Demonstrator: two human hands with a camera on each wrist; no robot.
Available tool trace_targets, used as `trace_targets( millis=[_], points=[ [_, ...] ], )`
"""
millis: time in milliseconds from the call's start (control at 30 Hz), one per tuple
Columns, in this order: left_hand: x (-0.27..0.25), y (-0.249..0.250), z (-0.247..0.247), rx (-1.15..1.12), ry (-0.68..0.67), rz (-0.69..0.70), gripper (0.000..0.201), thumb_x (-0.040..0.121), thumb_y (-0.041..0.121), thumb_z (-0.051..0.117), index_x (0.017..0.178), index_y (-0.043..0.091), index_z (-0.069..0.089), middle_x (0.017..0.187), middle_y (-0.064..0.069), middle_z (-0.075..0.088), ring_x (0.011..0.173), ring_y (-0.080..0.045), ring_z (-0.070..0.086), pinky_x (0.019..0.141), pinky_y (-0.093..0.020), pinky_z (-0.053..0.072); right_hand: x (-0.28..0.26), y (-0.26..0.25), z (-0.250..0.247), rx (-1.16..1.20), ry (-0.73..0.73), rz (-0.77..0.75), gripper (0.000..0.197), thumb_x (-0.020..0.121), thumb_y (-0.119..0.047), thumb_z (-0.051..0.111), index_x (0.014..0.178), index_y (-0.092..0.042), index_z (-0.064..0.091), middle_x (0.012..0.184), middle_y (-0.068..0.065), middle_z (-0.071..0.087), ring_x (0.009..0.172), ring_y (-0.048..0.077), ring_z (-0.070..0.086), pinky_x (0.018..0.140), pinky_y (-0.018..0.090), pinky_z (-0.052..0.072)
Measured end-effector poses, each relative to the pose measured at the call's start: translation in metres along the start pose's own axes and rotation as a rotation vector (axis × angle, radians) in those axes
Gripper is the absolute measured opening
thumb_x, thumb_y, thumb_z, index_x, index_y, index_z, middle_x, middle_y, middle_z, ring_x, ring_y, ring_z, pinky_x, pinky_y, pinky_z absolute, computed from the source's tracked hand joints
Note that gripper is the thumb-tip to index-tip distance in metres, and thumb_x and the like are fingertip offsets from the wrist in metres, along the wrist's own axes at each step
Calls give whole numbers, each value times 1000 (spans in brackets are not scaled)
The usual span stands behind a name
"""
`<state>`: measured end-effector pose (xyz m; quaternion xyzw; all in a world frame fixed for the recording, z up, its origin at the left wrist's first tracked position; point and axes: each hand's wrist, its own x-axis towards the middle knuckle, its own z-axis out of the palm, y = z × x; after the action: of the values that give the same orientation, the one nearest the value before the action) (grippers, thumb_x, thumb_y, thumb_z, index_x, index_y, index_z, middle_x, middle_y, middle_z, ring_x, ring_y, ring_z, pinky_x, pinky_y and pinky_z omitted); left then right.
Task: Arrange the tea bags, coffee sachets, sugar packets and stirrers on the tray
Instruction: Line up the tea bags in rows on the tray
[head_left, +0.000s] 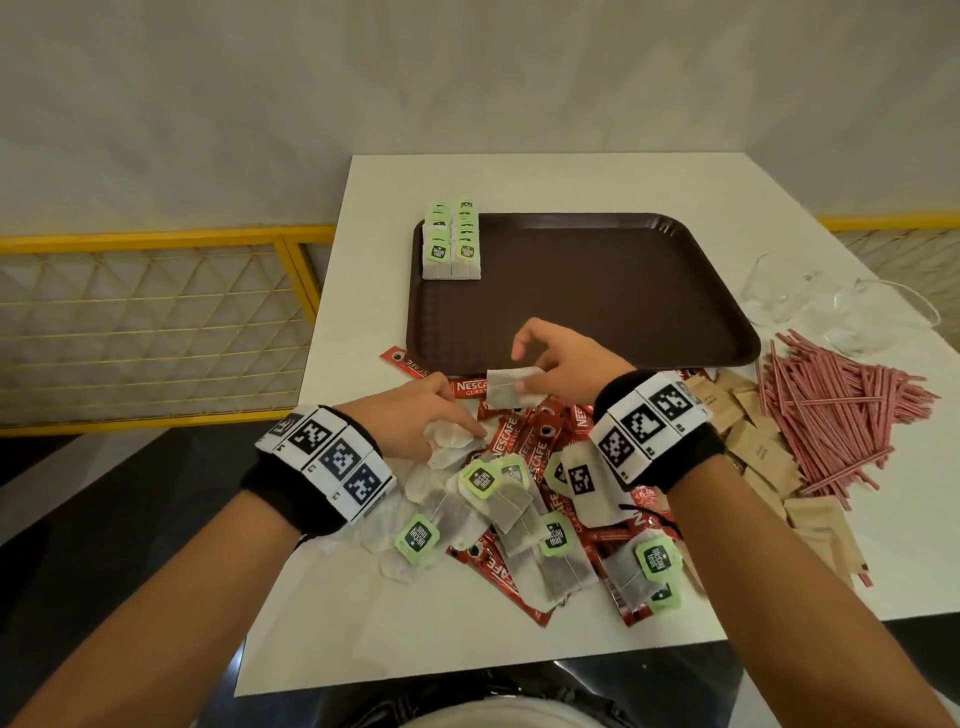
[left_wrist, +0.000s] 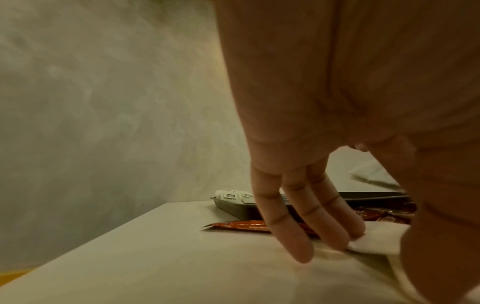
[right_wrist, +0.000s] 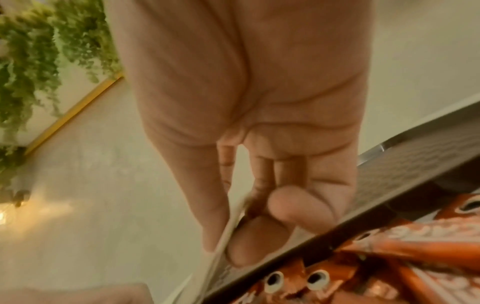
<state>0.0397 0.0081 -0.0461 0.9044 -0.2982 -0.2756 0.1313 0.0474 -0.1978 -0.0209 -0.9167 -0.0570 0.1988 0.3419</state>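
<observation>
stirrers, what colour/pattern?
Red-and-white striped stirrers, piled right of the tray; clearest in the head view.

One tray (head_left: 597, 291), two rows of tea bags (head_left: 451, 241) on it, two glass cups (head_left: 831, 301); loose piles were uncountable.

Café or canteen seating corner, by the look of it.
White square table (head_left: 519, 176) set against a pale plastered wall (head_left: 467, 67), with a yellow metal lattice railing (head_left: 156, 312) alongside and trailing green foliage (right_wrist: 28, 51) hanging overhead. Brown textured serving tray (head_left: 597, 291) of the cafeteria kind, heaps of single-serve red coffee sachets (head_left: 511, 447), tagged tea bags (head_left: 498, 499), brown sugar packets (head_left: 758, 447) and red-striped stirrers (head_left: 831, 410), plus clear glass cups (head_left: 852, 312) at the side.
</observation>
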Motion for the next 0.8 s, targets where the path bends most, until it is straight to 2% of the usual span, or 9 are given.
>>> trace_targets(
  millis=[67, 167, 300, 400, 467, 533, 600, 700, 800],
  points=[
    [4, -1, -1, 7, -2, 1, 47, 83, 11, 64, 123, 35, 58, 111, 0, 37, 109, -18, 40, 96, -32, 38, 2, -3, -3, 35, -36, -15, 18, 88, -17, 61, 83, -33, 54, 99, 12, 66, 76, 27, 62, 75, 42, 54],
    [9, -4, -3, 19, 7, 19, 42, 83, 12, 65, 120, 31, 60, 109, 2, 36, 108, -17, 42, 94, -29, 38, 6, -7, -6, 116, -75, 2, 19, 92, -13, 54, 83, -25, 66, 103, 13, 68, 90, 40, 65, 84, 46, 53],
    [12, -8, -4, -7, 54, 39, 35, 86, 16, 63, 120, 27, 59, 109, 0, 42, 101, -15, 47, 79, -17, 35, 11, -3, -9, 218, -69, 68, 34, 94, -7, 42, 85, -25, 70, 102, 14, 66, 80, 30, 58, 72, 33, 50],
    [13, -11, -10, -69, 141, 64, 34, 91, 10, 56, 121, 24, 60, 106, 0, 51, 93, -11, 52, 73, -7, 36, 15, 2, -14, 247, -107, 64, 31, 90, -1, 50, 88, -24, 71, 102, 15, 70, 85, 28, 61, 86, 41, 52],
    [12, -13, -17, -124, 227, 69, 33, 92, 9, 54, 120, 23, 60, 106, 3, 60, 90, -10, 56, 76, -11, 42, 16, 2, -17, 246, -136, 49, 19, 87, -5, 60, 93, -20, 71, 102, 16, 70, 83, 23, 61, 86, 39, 52],
    [12, -17, -23, -179, 314, 38, 29, 92, 12, 55, 118, 22, 61, 101, 2, 65, 88, -14, 61, 80, -23, 48, 17, -1, -18, 254, -135, 33, 12, 86, -13, 64, 95, -17, 70, 99, 13, 70, 80, 17, 60, 75, 29, 53],
    [11, -20, -29, -286, 395, -25, 23, 91, 14, 58, 113, 21, 60, 98, -1, 65, 90, -17, 63, 84, -28, 50, 19, -5, -19, 205, -117, 27, 11, 88, -23, 62, 95, -20, 70, 97, 6, 67, 80, 12, 57, 69, 23, 48],
    [8, -21, -39, -458, 477, -71, 13, 90, 14, 60, 101, 20, 60, 100, -4, 66, 93, -17, 63, 87, -31, 52, 26, -8, -20, 135, -81, 9, 11, 90, -30, 59, 93, -25, 68, 101, 0, 65, 80, 8, 53, 69, 22, 44],
    [7, -24, -48, -537, 500, -71, 10, 90, 14, 60, 95, 21, 61, 94, -3, 66, 87, -15, 63, 78, -26, 51, 32, -11, -20, 212, -53, -27, 6, 90, -23, 60, 89, -26, 65, 93, 4, 64, 66, 6, 50, 64, 20, 43]
  ],
)
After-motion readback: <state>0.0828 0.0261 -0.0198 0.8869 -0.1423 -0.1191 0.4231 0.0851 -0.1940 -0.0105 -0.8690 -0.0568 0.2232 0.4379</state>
